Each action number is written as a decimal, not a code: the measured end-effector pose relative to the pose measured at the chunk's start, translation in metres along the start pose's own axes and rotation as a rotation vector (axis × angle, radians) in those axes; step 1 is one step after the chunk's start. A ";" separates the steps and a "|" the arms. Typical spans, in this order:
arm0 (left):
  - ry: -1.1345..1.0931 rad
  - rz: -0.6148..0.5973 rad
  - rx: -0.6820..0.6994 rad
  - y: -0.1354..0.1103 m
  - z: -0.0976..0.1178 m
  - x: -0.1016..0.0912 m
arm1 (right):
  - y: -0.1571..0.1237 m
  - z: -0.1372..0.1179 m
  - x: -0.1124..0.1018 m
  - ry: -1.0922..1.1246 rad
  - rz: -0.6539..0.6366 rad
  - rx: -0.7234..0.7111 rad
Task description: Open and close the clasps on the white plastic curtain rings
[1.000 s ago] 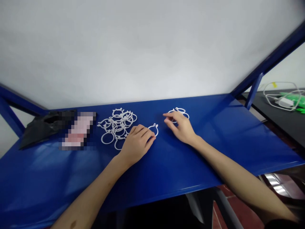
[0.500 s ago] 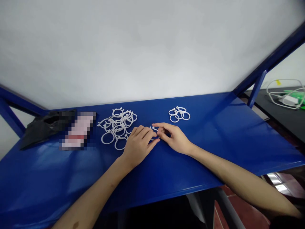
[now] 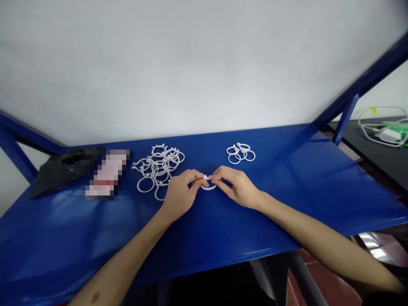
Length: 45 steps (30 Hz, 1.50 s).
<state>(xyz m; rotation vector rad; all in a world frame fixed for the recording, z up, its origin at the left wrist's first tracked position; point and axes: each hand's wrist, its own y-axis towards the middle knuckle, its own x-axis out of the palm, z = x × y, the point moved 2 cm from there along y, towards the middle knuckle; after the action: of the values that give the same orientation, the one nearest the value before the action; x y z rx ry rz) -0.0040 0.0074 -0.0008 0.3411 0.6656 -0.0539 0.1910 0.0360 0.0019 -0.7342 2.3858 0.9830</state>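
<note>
Between my two hands is a white plastic shower curtain ring [image 3: 209, 188], its curved side towards me and its ends at my fingertips. My left hand [image 3: 181, 191] pinches one end between thumb and fingers. The other end is in the closed fingertips of my right hand [image 3: 241, 187], close beside the left. Part of the ring is hidden by the fingers. A loose heap of similar white rings [image 3: 162, 167], many with ends apart, lies just left of my left hand. Beyond my right hand is a small cluster of closed rings [image 3: 244, 153].
Everything rests on a blue table [image 3: 204, 238] against a pale wall. A black bag [image 3: 51, 174] and a blurred-out pink item [image 3: 106, 172] lie at the left. Blue posts [image 3: 346, 119] rise at the sides. A dark side table at right holds a white cable and charger [image 3: 390, 135].
My fingertips have drawn together at the ring's ends, and the ends now meet or overlap. More of the ring's near curve shows. The heap and the cluster have not been moved.
</note>
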 end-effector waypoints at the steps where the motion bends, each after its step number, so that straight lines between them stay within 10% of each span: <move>1: -0.001 -0.001 0.007 -0.001 0.000 0.001 | 0.000 -0.002 -0.001 -0.004 -0.013 -0.018; 11: 0.238 0.021 0.213 0.000 -0.002 0.002 | 0.002 0.005 -0.005 -0.127 -0.067 -0.021; 20: 0.615 -0.115 0.169 0.009 -0.029 -0.036 | 0.007 0.080 -0.072 -0.465 0.499 0.368; 28: 0.619 -0.246 0.120 0.008 -0.036 -0.037 | 0.002 0.102 -0.070 -0.553 0.431 0.404; 38: 0.545 -0.197 0.118 0.009 -0.035 -0.027 | 0.007 0.071 -0.064 -0.601 0.458 0.286; 45: 0.442 -0.173 0.115 0.012 -0.026 -0.020 | 0.010 0.026 -0.022 -0.443 0.062 0.036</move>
<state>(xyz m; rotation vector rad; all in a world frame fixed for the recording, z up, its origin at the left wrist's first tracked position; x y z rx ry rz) -0.0335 0.0263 -0.0041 0.4096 1.1324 -0.1861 0.2063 0.0674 0.0030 -0.3799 2.0409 1.0042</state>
